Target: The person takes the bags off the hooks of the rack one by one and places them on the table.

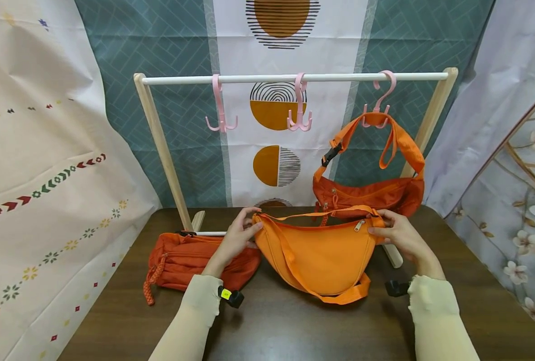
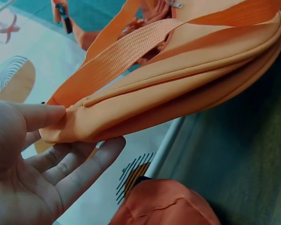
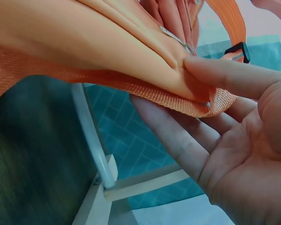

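Note:
A light orange crescent-shaped waist bag (image 1: pixel 317 255) is held up by its two top corners, above the table. My left hand (image 1: pixel 242 231) pinches the left corner, thumb on the near side and fingers beneath, as the left wrist view shows with the same bag (image 2: pixel 178 75). At the right corner, near the silver zipper pull (image 1: pixel 359 225), my right hand (image 1: pixel 403 235) pinches the bag and the strap end between thumb and fingers (image 3: pixel 178 136). The bag's webbing strap (image 1: pixel 346 297) loops down across its front and hangs below it.
A white-barred wooden rack (image 1: pixel 258 79) stands behind, with a pink hook (image 1: pixel 220 108) at left and another pink hook (image 1: pixel 299 108) mid-bar. From the right pink hook (image 1: pixel 380 100) hangs a darker orange bag (image 1: pixel 366 195). A red-orange bag (image 1: pixel 191 260) lies on the brown table (image 1: pixel 294 331).

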The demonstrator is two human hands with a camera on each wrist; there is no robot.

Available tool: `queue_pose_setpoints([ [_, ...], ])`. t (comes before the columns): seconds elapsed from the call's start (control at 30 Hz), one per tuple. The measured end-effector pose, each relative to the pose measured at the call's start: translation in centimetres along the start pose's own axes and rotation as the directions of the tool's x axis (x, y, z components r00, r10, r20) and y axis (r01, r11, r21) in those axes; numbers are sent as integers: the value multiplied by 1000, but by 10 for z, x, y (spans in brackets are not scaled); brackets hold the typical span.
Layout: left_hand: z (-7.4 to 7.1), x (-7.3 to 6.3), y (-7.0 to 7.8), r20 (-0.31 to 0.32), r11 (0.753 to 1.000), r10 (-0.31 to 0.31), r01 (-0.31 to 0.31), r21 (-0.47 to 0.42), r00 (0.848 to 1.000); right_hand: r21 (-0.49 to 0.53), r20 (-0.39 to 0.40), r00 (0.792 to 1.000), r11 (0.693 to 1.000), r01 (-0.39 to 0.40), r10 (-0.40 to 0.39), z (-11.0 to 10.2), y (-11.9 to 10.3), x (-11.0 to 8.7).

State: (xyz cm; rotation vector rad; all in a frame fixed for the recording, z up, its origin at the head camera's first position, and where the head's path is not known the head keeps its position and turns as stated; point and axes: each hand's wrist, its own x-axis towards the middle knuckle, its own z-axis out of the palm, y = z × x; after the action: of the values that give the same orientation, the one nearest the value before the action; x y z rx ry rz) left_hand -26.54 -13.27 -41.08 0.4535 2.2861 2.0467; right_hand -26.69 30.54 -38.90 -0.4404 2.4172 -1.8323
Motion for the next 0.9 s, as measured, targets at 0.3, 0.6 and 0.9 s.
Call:
queue_pose_setpoints([
  [0.3, 9, -1, -8, -50, 990, -71, 77, 121, 996, -246, -15, 999, 968, -42, 39, 12, 2, 7],
  [0.6, 13, 0, -15, -67, 951, -78, 95, 295, 995, -309, -27, 998, 949, -59, 53, 20, 24, 12],
  [0.9, 13, -2, -16, -69, 926, -79, 99, 363, 994, -364, 11, 999, 931, -38, 45, 21, 32, 16],
])
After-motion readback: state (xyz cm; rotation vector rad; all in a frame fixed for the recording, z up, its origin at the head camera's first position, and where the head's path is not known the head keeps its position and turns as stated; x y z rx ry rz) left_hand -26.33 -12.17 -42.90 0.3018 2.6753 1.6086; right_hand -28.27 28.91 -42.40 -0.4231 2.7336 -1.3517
